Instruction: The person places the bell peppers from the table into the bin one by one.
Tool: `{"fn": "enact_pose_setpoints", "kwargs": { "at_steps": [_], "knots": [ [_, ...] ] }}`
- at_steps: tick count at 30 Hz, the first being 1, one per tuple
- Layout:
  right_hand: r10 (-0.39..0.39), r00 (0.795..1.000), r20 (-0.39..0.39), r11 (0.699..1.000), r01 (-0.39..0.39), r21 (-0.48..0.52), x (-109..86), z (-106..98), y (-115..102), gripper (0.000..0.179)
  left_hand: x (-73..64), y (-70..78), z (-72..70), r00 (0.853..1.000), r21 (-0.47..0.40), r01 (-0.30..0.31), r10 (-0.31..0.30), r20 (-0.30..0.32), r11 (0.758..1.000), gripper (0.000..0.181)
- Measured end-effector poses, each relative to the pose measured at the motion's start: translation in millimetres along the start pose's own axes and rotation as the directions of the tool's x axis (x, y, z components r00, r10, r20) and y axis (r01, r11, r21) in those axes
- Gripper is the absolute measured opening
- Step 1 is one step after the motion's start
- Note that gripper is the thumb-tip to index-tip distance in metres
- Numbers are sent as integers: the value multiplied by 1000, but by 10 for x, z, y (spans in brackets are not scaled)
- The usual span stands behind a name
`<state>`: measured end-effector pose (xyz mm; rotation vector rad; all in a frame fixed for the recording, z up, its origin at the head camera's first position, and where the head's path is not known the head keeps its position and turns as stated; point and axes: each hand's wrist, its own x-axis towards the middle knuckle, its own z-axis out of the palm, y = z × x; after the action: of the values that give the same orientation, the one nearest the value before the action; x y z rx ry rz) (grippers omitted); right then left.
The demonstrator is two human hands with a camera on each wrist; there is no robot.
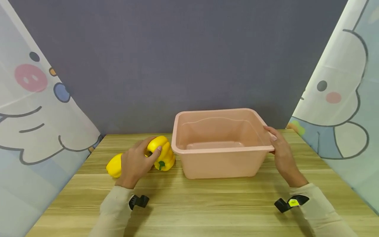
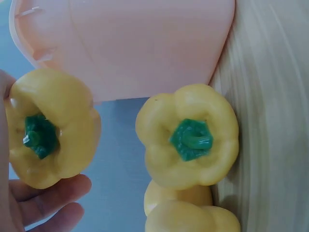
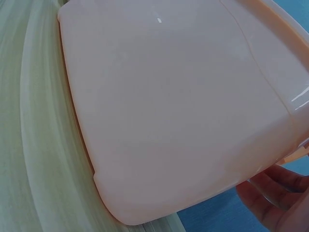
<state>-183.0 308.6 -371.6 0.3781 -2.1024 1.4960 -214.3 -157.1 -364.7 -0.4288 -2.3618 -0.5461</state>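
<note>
My left hand grips a yellow bell pepper, its green stem facing the left wrist camera. This pepper is raised off the table. Just beyond it, a second yellow bell pepper lies on the table beside the pink plastic basin. More yellow peppers show at the bottom of the left wrist view, and one yellow pepper is partly hidden behind my left hand in the head view. My right hand holds the basin's right rim, fingers under the lip in the right wrist view. The basin's visible inside holds nothing.
Everything stands on a wood-grain table. A dark grey panel rises behind it. Light panels with cartoon animals flank both sides. Black wrist cameras are strapped on both sleeves.
</note>
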Motion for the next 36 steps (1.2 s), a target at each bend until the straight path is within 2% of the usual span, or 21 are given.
{"fn": "enact_pose_setpoints", "kwargs": {
  "at_steps": [3, 11, 19, 29, 36],
  "knots": [
    [-1, 1000, 6, 1000, 1, -6, 1, 23, -2, 48, 23, -1, -15, 1000, -5, 25, -25, -14, 1000, 44],
    [-3, 1000, 7, 1000, 3, 14, 11, 40, -6, 48, 56, 42, -43, 997, -60, 77, -77, 6, 995, 45],
    [1, 1000, -17, 1000, 0, 23, -9, 17, 4, 46, 157, 133, -88, 988, -131, 154, -153, 16, 979, 46],
    [3, 1000, -15, 1000, -3, -8, -9, 4, 18, 47, 287, 245, -128, 988, -190, 118, -135, -75, 975, 43],
    [1, 1000, -14, 1000, -1, -7, -4, 17, 38, 48, 354, 344, -147, 988, -238, 109, -133, -84, 965, 44]
  ]
}}
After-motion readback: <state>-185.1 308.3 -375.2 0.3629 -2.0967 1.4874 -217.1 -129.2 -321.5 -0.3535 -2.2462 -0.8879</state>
